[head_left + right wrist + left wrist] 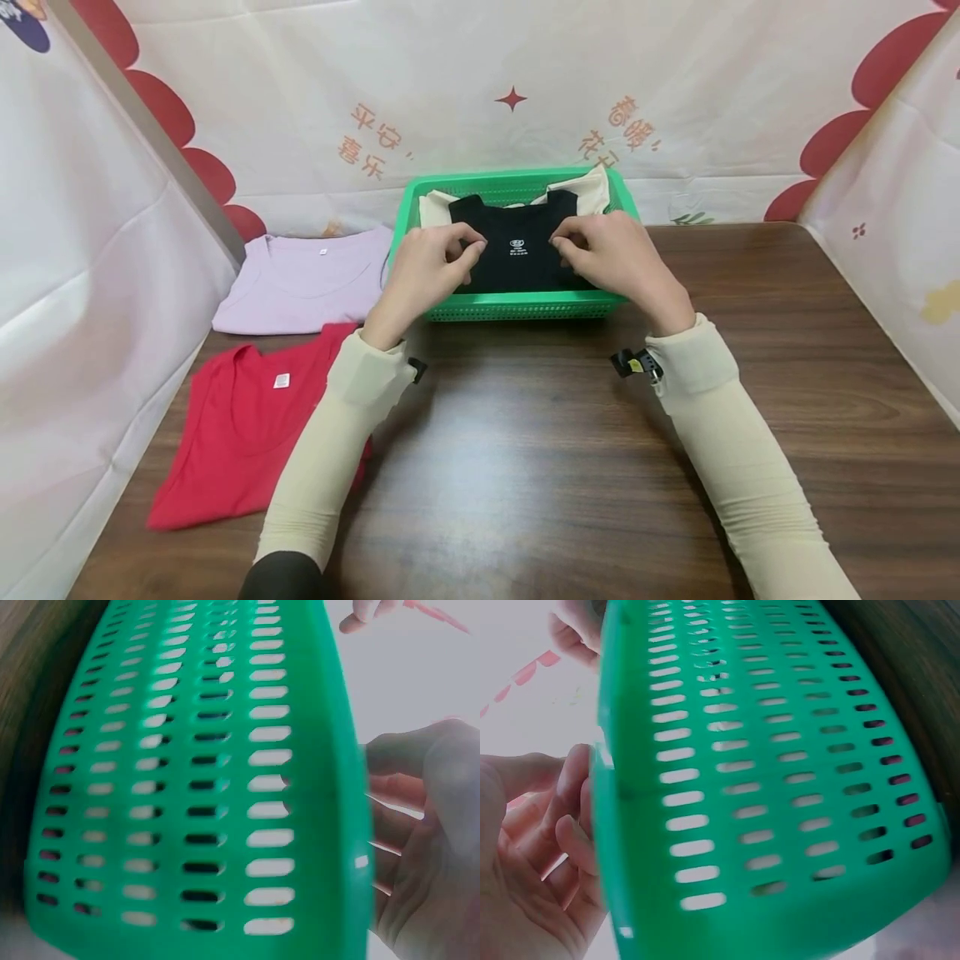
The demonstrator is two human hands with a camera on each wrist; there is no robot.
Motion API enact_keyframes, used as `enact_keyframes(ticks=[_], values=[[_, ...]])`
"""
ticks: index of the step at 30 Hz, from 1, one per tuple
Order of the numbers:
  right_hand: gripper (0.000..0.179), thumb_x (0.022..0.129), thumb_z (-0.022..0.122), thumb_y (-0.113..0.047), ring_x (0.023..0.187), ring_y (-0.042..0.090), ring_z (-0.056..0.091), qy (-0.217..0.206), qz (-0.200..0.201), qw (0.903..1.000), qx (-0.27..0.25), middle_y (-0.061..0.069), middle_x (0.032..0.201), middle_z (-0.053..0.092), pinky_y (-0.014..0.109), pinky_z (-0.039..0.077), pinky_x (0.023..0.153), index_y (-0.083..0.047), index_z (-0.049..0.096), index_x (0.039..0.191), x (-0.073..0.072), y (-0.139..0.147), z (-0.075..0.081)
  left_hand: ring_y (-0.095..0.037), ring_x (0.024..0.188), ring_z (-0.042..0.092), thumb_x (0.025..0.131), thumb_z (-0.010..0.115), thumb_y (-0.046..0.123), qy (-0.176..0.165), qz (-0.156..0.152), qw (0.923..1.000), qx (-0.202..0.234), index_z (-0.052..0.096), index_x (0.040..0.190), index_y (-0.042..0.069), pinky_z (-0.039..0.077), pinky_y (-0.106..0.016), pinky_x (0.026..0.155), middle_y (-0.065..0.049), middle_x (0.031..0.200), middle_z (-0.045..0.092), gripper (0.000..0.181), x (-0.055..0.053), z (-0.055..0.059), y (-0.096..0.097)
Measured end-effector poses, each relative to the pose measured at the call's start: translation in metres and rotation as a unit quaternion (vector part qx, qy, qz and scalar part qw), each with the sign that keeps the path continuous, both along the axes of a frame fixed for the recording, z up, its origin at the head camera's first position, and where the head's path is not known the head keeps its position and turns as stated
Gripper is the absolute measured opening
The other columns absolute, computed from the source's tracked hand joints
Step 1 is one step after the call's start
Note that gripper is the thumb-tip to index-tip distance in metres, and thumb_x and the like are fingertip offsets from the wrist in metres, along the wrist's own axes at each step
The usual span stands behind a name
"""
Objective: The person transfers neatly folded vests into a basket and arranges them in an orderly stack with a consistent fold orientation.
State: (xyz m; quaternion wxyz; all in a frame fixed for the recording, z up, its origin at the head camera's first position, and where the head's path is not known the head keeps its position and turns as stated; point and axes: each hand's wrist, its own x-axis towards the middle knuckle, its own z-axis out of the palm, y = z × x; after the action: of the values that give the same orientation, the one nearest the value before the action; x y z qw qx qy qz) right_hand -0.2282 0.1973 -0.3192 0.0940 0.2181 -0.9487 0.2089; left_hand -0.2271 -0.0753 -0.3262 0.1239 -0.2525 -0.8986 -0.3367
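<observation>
A folded black shirt (510, 271) with a small white print near its collar lies in a green plastic basket (521, 307). Beneath it, cream cloth (591, 193) shows at the basket's back corners. My left hand (431, 262) hovers over the shirt's left side, fingers loosely bent. Over the right side is my right hand (618, 254), bent much the same way. No cloth is seen lifted in either hand. In both wrist views the basket's slotted wall hides the fingertips of the left hand (536, 847) and right hand (424, 817).
A folded lilac top (307, 279) lies left of the basket. Nearer me is a folded red top (255, 425), partly behind my left sleeve. All rest on a brown wooden table (525, 467). A printed white curtain (480, 50) hangs behind and along both sides.
</observation>
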Motion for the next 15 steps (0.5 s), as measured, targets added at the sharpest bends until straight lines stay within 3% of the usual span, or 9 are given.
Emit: enact_keyframes(ticks=[8, 15], values=[[0.021, 0.104, 0.061, -0.024, 0.063, 0.013, 0.064, -0.005, 0.023, 0.9987, -0.045, 0.004, 0.083, 0.078, 0.035, 0.046, 0.06, -0.012, 0.078, 0.11, 0.015, -0.018, 0.008, -0.008, 0.055, 0.058, 0.102, 0.063, 0.026, 0.017, -0.02, 0.9996, 0.013, 0.079, 0.109, 0.014, 0.042, -0.031, 0.055, 0.004, 0.065, 0.069, 0.02, 0.021, 0.01, 0.0], [0.019, 0.103, 0.062, -0.021, 0.062, 0.01, 0.062, 0.012, 0.07, 0.9945, -0.077, -0.001, 0.078, 0.075, 0.032, 0.048, 0.06, -0.013, 0.078, 0.107, 0.028, -0.049, 0.003, -0.007, 0.059, 0.06, 0.1, 0.066, 0.021, 0.054, -0.042, 0.9974, 0.023, 0.079, 0.106, 0.012, 0.044, -0.028, 0.056, 0.003, 0.068, 0.068, 0.016, 0.04, 0.012, -0.008]])
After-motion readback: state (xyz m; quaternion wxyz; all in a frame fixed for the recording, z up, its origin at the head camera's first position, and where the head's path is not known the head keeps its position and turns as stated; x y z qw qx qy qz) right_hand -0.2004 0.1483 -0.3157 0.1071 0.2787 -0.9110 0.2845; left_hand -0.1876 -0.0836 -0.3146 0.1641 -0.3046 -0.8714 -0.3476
